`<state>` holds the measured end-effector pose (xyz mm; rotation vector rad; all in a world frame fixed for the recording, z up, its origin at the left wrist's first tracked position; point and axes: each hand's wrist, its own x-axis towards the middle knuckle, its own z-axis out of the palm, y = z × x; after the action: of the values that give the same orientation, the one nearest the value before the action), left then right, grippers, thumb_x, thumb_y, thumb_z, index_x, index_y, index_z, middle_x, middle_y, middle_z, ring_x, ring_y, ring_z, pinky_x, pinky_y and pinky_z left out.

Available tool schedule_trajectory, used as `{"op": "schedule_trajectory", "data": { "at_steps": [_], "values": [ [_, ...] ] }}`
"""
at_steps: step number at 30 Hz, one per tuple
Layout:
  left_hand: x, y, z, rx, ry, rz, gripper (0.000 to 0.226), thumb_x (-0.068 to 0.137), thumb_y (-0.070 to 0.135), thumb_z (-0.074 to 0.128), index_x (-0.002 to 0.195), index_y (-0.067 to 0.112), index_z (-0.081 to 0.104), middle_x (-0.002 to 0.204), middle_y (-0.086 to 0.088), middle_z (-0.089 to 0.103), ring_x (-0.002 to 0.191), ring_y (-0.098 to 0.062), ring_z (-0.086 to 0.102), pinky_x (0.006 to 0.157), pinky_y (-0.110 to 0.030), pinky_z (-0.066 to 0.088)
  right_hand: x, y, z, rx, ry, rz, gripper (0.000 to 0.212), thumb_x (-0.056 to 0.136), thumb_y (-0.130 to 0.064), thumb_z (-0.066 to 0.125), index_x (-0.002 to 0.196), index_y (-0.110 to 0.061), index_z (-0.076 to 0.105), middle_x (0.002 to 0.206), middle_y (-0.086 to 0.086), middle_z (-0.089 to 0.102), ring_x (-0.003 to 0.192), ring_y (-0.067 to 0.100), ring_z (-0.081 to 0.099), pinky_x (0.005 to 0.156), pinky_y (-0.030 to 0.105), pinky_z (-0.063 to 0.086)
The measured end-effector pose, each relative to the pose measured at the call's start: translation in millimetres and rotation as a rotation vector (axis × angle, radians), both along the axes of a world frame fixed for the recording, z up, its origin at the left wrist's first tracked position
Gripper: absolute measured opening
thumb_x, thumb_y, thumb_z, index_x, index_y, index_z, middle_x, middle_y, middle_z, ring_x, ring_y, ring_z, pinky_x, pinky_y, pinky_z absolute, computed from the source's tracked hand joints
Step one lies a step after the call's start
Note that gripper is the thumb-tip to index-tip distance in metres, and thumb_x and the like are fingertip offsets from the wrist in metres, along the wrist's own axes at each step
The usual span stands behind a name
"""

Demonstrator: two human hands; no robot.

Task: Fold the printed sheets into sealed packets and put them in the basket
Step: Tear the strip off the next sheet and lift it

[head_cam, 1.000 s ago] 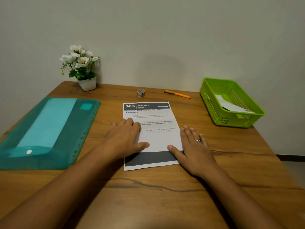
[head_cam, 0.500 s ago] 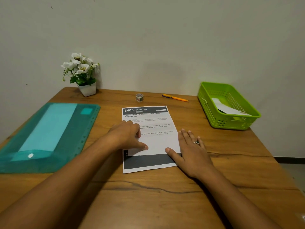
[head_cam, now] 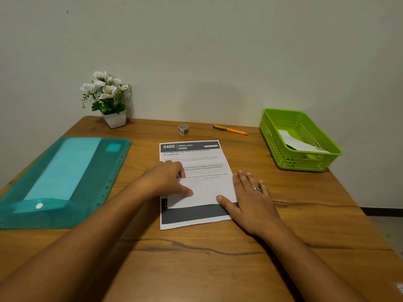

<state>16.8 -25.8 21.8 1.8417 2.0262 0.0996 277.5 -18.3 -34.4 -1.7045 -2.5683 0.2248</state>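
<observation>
White paper with a dark band at its near end, the printed sheet (head_cam: 196,158) lies flat in the middle of the wooden table (head_cam: 196,269), between the two hands. The change of the last second is in the left hand (head_cam: 165,182). It lay flat with spread fingers on the sheet, and now its fingers are curled under, knuckles on the paper, while the stretched thumb presses the blank white part. I cannot see that it pinches anything. The right hand (head_cam: 250,197) has hardly moved. It rests flat with straight fingers at the right edge of the sheet, thumb tip on the paper. The sheet has kept its place. To me this looks like pressing a crease, so the folding is only beginning. The tape roll (head_cam: 183,129) at the back is untouched, and the green basket (head_cam: 290,159) at the far right holds one white packet (head_cam: 298,143).
</observation>
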Motion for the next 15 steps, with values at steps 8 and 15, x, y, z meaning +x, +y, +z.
{"op": "schedule_trajectory", "data": {
  "at_steps": [8,15],
  "values": [
    [0,-33,-4,0.303,-0.885,0.360,0.021,0.084,0.012,0.082,0.100,0.019,0.071,0.093,-0.008,0.071,0.082,-0.022,0.070,0.068,-0.031,0.061,2,-1,1,-0.010,0.183,-0.027,0.087,0.095,-0.077,0.036,0.163,-0.026,0.019,0.173,-0.003,0.016,0.160,0.019,0.009,0.129,0.046,0.007],
    [12,-52,40,0.582,-0.919,0.214,0.009,0.088,0.015,0.078,0.095,0.020,0.074,0.080,0.006,0.075,0.075,-0.006,0.070,0.066,-0.026,0.060,-19,3,51,0.159,0.481,0.045,0.052,0.093,-0.051,0.061,0.139,-0.027,0.056,0.144,-0.004,0.051,0.139,0.021,0.044,0.119,0.055,0.031]
  ]
}}
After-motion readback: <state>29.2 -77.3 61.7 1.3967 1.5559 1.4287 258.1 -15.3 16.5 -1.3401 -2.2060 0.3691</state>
